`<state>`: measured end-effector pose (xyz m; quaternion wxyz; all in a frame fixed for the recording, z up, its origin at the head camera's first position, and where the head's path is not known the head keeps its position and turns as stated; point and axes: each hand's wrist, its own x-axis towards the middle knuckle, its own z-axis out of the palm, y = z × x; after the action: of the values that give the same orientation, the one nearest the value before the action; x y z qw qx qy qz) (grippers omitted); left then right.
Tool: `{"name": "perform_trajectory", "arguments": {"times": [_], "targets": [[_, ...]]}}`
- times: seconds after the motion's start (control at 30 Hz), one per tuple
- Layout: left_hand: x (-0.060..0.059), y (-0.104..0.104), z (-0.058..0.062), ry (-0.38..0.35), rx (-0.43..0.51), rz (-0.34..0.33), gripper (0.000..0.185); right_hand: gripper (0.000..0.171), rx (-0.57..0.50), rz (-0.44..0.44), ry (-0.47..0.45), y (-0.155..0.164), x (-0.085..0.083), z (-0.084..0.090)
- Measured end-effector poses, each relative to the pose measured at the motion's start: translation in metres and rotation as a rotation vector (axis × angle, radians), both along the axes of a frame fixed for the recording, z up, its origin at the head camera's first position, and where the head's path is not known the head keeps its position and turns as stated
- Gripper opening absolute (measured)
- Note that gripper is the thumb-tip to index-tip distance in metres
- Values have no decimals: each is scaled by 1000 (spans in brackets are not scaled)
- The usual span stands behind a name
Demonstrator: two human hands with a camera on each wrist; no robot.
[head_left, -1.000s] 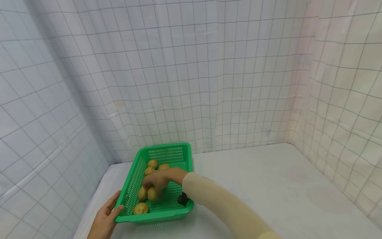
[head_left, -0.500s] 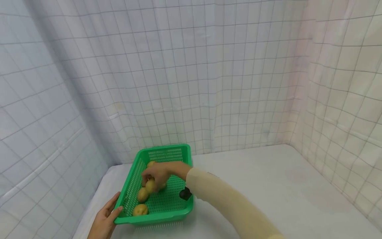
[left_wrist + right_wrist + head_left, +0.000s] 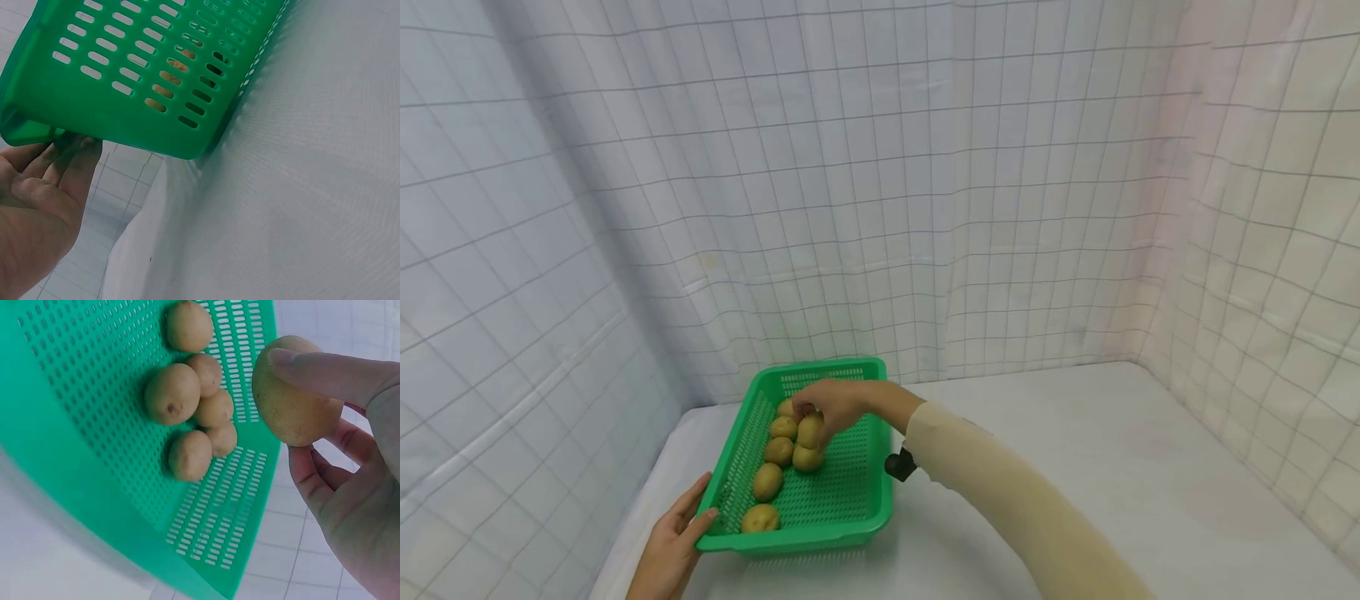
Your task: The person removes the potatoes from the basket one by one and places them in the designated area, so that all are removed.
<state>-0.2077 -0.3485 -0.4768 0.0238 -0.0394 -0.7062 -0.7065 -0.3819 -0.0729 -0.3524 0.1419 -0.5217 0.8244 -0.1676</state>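
Note:
My right hand (image 3: 842, 402) pinches a yellow-brown potato (image 3: 810, 431) between thumb and fingers, over the green plastic basket (image 3: 805, 536). In the right wrist view the thumb lies across this held potato (image 3: 294, 419), with fingertips beneath it. Several other potatoes (image 3: 767, 482) lie inside, most in a row along the basket's left side; one potato (image 3: 807, 458) sits just right of the row, below the held one. My left hand (image 3: 670, 537) grips the near-left corner, thumb over the rim. In the left wrist view its fingers (image 3: 81, 165) tuck under the rim.
The basket stands at the left part of a white-covered table (image 3: 1037, 467), its slotted walls upright. Pale curtains (image 3: 880, 208) with a grid pattern hang behind the table and on both sides. A small black device (image 3: 900, 465) sits at the right wrist by the basket's right rim.
My right hand has moved with the held potato from the basket's near middle toward its far end, uncovering more potatoes in the row. The left hand keeps its hold on the corner.

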Motion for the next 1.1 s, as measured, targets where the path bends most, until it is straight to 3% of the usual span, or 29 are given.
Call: {"name": "perform_trajectory", "arguments": {"times": [0.27,0.67,1.1], "targets": [[1,-1,1,-19,-24,-11,78,36,4,-33,44,19,-3,12],[-2,0,0,15,-9,-25,75,37,-64,-63,-41,43,-10,15],[-3,0,0,25,8,-42,76,38,-195,-129,-197,66,-15,15]]}}
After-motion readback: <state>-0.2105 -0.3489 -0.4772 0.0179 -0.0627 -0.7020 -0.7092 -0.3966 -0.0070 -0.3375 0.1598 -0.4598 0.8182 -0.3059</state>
